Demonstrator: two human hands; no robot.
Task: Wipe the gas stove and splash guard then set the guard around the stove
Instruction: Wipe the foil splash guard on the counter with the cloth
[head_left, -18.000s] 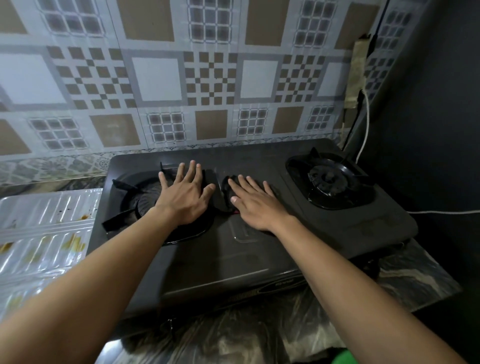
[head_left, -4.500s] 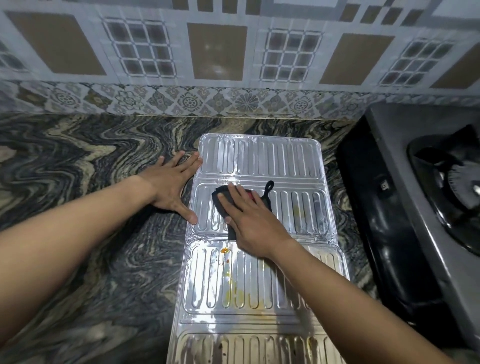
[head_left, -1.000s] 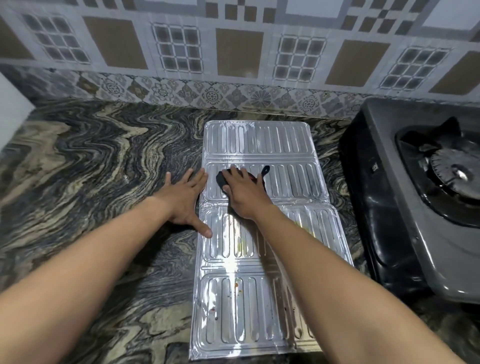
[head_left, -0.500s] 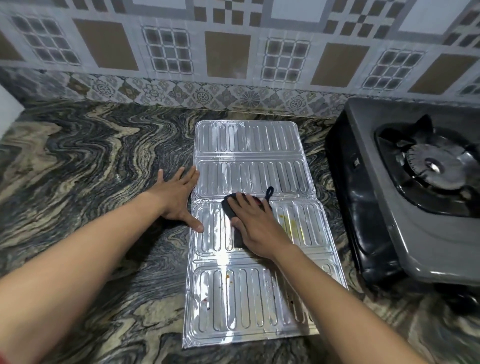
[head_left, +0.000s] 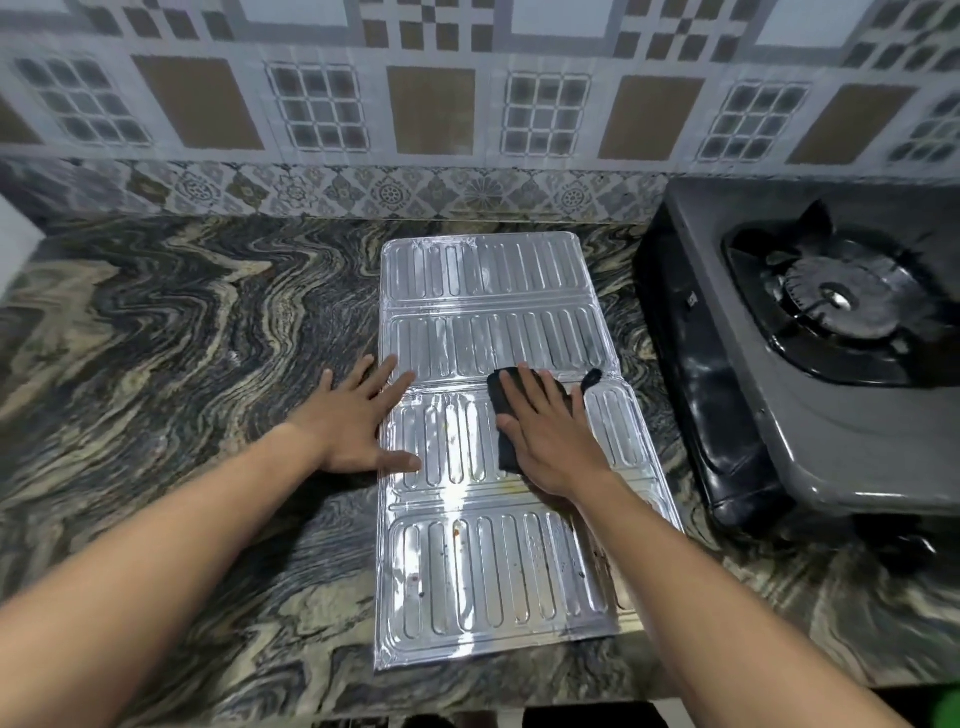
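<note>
The silver, ribbed foil splash guard (head_left: 483, 566) lay unfolded and flat on the dark marbled stone countertop (head_left: 182, 364), its four panels running from the patterned tile wall (head_left: 431, 109) toward the person.

The left hand (head_left: 353, 415) lay palm down with its fingers (head_left: 382, 376) straight and spread, holding nothing. The fingertips and thumb rested on the guard's left edge; the palm sat on the countertop just beside it.

The right hand (head_left: 545, 431) lay palm down on the third panel from the wall, its fingers (head_left: 524, 384) straight and close together, pressing a black cloth (head_left: 505, 447) flat against the foil. No finger curled round the cloth. Cloth showed beyond the fingertips and along the thumb side of the hand, and a small black loop (head_left: 592, 375) stuck out past the little finger.

The two thumbs pointed at each other across bare ribbed foil, apart.

Brown and reddish specks (head_left: 457, 530) marked the panel on the wrist side of both hands. The two panels beyond the fingertips appeared cleaner.

The grey metal gas stove (head_left: 831, 426) stood on the countertop to the little-finger side of the right hand, apart from the guard, with a round burner (head_left: 836, 299) in a black pan support.
</note>
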